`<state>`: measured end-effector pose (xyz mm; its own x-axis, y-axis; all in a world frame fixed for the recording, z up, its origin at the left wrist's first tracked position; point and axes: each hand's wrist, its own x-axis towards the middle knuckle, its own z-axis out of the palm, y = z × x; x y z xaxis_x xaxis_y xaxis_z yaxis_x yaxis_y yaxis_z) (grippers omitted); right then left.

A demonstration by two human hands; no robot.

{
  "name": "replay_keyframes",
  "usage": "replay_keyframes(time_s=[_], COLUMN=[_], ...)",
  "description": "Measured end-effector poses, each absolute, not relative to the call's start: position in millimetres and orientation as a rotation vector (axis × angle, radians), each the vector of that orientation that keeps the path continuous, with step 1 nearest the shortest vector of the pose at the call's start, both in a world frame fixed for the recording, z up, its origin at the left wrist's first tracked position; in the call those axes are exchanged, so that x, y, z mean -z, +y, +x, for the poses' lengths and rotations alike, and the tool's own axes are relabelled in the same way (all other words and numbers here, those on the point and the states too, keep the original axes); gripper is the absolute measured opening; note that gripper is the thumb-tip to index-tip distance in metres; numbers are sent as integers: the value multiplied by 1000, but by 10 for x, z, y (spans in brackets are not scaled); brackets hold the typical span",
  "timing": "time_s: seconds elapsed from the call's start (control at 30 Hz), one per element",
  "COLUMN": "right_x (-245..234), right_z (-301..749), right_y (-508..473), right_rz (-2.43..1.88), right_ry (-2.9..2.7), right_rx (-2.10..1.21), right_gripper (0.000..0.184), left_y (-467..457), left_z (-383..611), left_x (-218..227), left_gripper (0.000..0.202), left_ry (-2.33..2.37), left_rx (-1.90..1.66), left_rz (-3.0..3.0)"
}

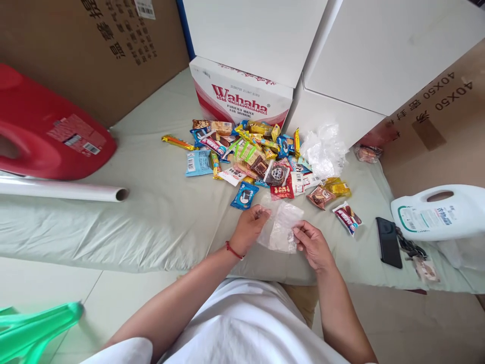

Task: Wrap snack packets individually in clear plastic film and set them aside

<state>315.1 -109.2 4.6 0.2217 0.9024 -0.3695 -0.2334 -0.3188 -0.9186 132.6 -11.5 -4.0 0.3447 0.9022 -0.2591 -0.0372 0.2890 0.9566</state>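
Note:
Between my two hands is a clear plastic bag [279, 230], held just above the near side of the cloth-covered surface. My left hand [250, 226], with a red string bracelet at the wrist, pinches the bag's left edge. The fingers of my right hand [311, 241] grip its right edge. Just beyond the bag lies a heap of wrapped snacks [252, 154] in many colours. A blue snack packet [244, 195] lies close to my left hand. Farther right are a brown snack packet [320, 196] and a purple-and-white snack packet [347, 218].
A crumpled pile of clear bags [325, 150] sits right of the heap. Behind stands a Wahaha carton [242, 96]. At left are a red jug [56, 131] and a white tube [64, 192]. A black phone [389, 242] and a white detergent bottle [439, 211] lie at right.

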Motion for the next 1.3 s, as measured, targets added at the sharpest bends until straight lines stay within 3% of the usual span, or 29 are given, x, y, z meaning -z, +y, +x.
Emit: replay_keyframes(time_s=[0.13, 0.47, 0.63, 0.83, 1.3], right_x=[-26, 103, 50, 43, 76], right_z=[3128, 3030, 2952, 2911, 2929], right_y=[-1041, -908, -877, -787, -757], right_rz=[-1321, -1324, -1228, -1358, -1363], right_ry=[-704, -494, -478, -478, -468], right_rx=[-1236, -1252, -1214, -1039, -1260], right_gripper=[49, 38, 45, 40, 48], left_y=[-216, -209, -231, -262, -176], left_z=[1354, 1155, 1096, 1052, 784], left_x=[31, -96, -101, -2, -2], left_gripper=[48, 50, 54, 62, 54], left_ry=[939, 638, 577, 571, 564], left_rx=[-846, -670, -612, -615, -647], left_rz=[1153, 419, 359, 357, 241])
